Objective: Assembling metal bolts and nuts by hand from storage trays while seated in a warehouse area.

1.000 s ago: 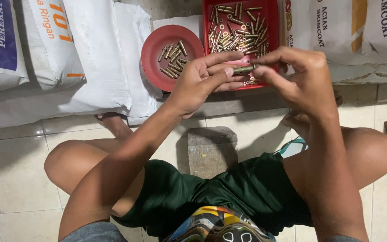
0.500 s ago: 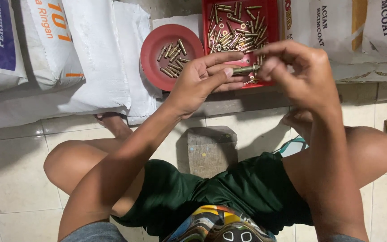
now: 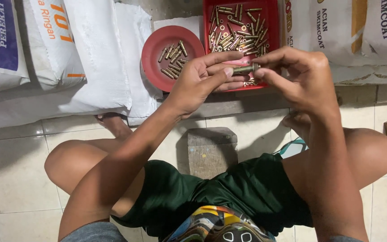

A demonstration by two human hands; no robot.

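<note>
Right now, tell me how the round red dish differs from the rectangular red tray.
The round red dish is circular and holds few brass pieces; the rectangular red tray holds a dense heap. The dish lies fully uncovered; both hands partly hide the tray's near edge. Both are red and hold similar brass pieces.

— what's this person got on?

— dark green shorts (image 3: 229, 192), loose and creased across the lap. both legs are bare below them.

— any sleeves?

— none in view. both arms are bare to the bottom edge, and the left hand (image 3: 202, 78) and right hand (image 3: 301, 76) wear no gloves, rings or watch.

— anything else?

— a bright patch of many colours (image 3: 220, 224) at the bottom edge, and bare feet (image 3: 113, 123).
</note>
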